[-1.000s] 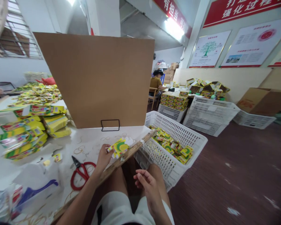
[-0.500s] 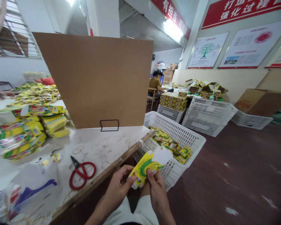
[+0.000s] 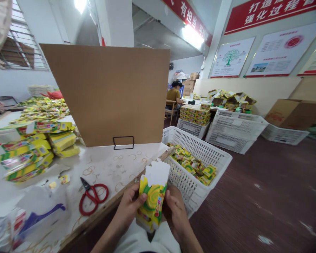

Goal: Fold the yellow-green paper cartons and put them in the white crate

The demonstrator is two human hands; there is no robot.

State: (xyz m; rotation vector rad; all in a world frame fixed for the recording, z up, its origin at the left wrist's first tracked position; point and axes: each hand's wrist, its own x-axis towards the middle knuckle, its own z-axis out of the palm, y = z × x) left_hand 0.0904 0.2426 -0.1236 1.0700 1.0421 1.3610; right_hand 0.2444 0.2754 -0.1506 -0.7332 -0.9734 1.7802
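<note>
Between my two hands, above my lap, is a yellow and green printed carton (image 3: pixel 153 202) with its white inner flap standing up at the top. My left hand (image 3: pixel 131 203) grips its left side, thumb across the front. On the right edge, my right hand (image 3: pixel 176 207) closes around the carton, its fingertips partly hidden behind it. Red-handled scissors (image 3: pixel 92 197) lie on the white table to the left of my hands. Just beyond my right hand stands a white plastic crate (image 3: pixel 216 158) holding many small yellow packets (image 3: pixel 192 163).
A brown cardboard sheet (image 3: pixel 113 95) stands upright in a black wire holder (image 3: pixel 123 142). Stacked flat yellow cartons (image 3: pixel 26 154) and loose rubber bands lie on the table (image 3: pixel 107 158). A wooden strip (image 3: pixel 116 198) edges it. A person (image 3: pixel 174 95) sits farther back near white crates (image 3: pixel 231 128).
The carton has turned more upright, its white flap swinging from the right to point up. My right hand has shifted from the carton's front to its right edge.
</note>
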